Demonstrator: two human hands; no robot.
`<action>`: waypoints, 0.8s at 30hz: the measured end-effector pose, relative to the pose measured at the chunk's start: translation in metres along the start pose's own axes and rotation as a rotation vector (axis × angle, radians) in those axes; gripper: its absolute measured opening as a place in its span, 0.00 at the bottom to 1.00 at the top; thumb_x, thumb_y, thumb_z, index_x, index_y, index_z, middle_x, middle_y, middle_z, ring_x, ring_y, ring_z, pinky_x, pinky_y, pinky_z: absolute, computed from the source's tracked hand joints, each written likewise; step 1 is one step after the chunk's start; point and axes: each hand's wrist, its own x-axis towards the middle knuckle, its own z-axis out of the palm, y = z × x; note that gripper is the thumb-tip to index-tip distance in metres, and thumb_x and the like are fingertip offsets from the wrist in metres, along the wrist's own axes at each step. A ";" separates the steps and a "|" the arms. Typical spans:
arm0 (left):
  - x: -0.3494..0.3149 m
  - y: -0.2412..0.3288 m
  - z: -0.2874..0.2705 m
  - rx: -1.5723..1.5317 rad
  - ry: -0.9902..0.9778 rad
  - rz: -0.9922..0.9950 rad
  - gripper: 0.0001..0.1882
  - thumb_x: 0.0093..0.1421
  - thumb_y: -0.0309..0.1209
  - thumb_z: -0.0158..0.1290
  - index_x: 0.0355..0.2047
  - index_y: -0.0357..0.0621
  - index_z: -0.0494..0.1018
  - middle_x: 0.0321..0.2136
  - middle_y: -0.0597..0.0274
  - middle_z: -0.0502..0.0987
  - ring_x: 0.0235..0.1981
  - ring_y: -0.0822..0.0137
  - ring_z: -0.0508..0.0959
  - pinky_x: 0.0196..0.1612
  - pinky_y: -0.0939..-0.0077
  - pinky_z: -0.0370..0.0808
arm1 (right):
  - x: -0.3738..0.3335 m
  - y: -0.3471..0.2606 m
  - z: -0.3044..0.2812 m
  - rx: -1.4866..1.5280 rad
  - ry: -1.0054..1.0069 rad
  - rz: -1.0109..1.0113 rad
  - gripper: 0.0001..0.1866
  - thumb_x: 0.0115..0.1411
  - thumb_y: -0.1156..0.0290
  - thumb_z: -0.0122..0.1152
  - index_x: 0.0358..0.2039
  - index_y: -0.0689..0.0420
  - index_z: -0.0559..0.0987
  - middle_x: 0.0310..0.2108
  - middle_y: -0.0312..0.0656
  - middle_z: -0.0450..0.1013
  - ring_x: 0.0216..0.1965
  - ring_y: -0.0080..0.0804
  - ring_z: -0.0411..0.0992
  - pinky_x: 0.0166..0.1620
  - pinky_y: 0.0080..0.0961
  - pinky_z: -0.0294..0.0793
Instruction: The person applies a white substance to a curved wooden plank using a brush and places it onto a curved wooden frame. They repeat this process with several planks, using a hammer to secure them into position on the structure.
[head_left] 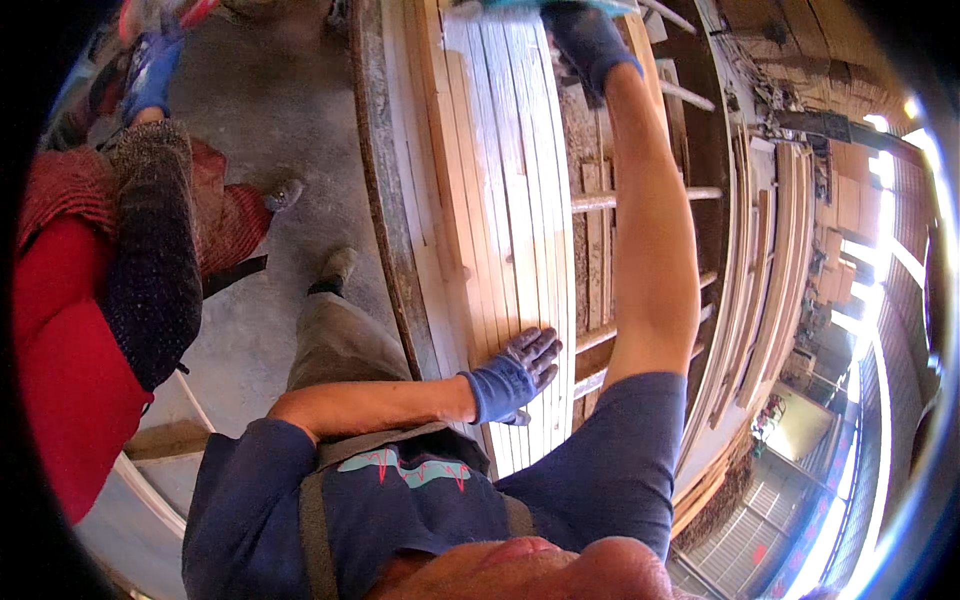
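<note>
A row of narrow pale wood strips (540, 250) lies side by side on a long bench, running away from me. My left hand (515, 375), in a blue glove with dark fingers, rests on the near part of the strips, fingers spread and nothing in them. Stretched far forward, my right hand (590, 42), in a similar glove, is closed at a teal, flat-looking tool (500, 10) at the far end. The upper picture edge cuts off most of that tool, and its kind is unclear. A whitish sheen covers the strips near it.
At left, a person in a red garment (65, 370) and blue glove (152, 75) stands across the concrete floor (275, 110). Metal bars (640, 200) cross the bench's right side. Long boards (765, 290) are stacked farther right.
</note>
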 end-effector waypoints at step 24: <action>-0.114 0.058 0.020 -0.460 0.353 0.215 0.23 0.58 0.47 0.58 0.47 0.43 0.76 0.31 0.54 0.81 0.30 0.55 0.81 0.35 0.62 0.79 | -0.496 -0.164 -0.117 0.180 -0.250 0.448 0.11 0.61 0.65 0.54 0.33 0.57 0.81 0.30 0.57 0.77 0.31 0.57 0.77 0.33 0.46 0.79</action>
